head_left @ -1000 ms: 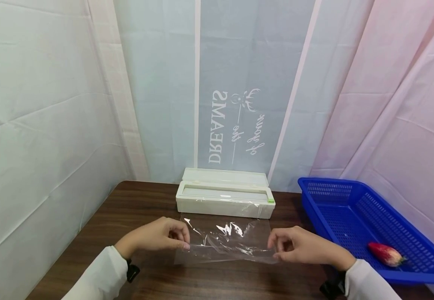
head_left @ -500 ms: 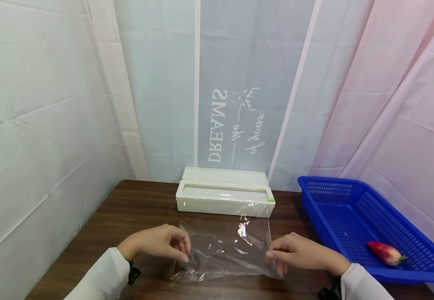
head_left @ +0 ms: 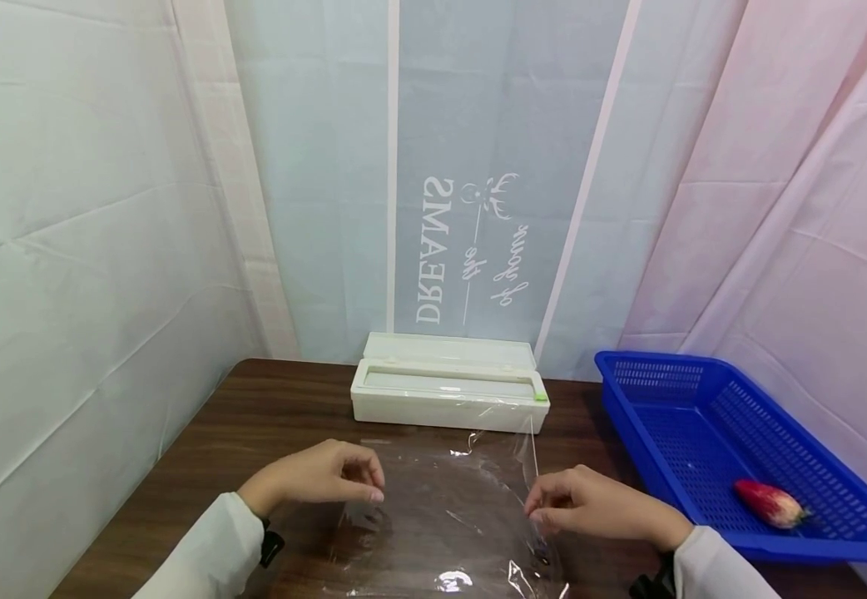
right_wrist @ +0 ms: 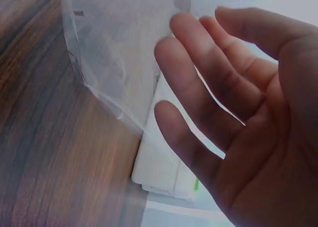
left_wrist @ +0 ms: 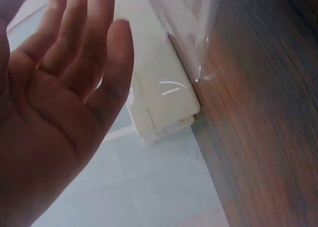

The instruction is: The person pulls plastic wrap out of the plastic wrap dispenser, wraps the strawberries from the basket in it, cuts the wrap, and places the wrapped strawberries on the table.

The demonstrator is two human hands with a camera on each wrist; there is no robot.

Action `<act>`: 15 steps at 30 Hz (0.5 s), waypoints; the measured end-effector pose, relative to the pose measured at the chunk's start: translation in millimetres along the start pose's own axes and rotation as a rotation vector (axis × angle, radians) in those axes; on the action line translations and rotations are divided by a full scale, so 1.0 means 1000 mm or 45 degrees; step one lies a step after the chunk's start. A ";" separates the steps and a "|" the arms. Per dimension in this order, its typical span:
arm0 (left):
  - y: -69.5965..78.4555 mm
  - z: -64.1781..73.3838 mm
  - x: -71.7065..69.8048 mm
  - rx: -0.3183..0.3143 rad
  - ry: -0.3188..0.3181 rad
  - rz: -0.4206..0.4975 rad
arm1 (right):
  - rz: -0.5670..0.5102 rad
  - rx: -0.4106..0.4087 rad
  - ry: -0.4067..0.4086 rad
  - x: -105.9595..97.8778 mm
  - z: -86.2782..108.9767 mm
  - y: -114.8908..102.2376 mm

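Observation:
A sheet of clear plastic wrap (head_left: 441, 516) runs from the front of a white wrap dispenser (head_left: 448, 409) toward me over the table, its near part past the lower edge of the head view. The dispenser's lid stands raised at the back. My left hand (head_left: 321, 476) hovers at the sheet's left edge, fingers loosely bent, holding nothing. On the right edge, my right hand (head_left: 604, 506) is held likewise, its fingers apart from the thumb in the right wrist view. The film (right_wrist: 107, 53) hangs beyond those fingers there; whether it touches them I cannot tell.
A blue perforated basket (head_left: 631, 416) stands on the right of the dark wooden table (head_left: 254, 416). In it lies a red and pale, pointed fruit or vegetable (head_left: 769, 503) with a green tip. A fabric curtain (head_left: 314, 208) closes off the back.
Both hands have let go of the near edge of the plastic wrap. The sheet has dropped and spread toward me, past the lower edge of view. The dispenser has not moved.

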State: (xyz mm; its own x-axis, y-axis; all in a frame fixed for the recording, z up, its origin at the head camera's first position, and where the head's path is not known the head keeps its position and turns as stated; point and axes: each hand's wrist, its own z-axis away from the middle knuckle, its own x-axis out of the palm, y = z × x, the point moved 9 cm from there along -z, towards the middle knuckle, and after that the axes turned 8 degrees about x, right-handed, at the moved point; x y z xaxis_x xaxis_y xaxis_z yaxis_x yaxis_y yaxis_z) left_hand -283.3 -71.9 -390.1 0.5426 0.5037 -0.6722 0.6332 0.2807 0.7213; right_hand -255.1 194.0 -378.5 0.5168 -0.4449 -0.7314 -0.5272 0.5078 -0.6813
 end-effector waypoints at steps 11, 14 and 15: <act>-0.035 0.001 -0.042 -0.218 0.372 -0.123 | 0.300 0.137 0.369 -0.036 -0.007 0.027; -0.044 0.003 -0.050 -0.250 0.466 -0.144 | 0.291 0.215 0.429 -0.045 -0.009 0.039; -0.046 0.004 -0.052 -0.256 0.492 -0.150 | 0.287 0.242 0.443 -0.048 -0.010 0.043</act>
State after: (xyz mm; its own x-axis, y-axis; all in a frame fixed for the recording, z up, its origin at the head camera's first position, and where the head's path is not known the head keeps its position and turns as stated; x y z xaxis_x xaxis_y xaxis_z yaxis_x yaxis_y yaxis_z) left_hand -338.9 -114.2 -389.3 0.2034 0.7161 -0.6677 0.5379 0.4881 0.6873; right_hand -308.9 229.4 -373.1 0.1285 -0.5125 -0.8491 -0.4506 0.7325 -0.5103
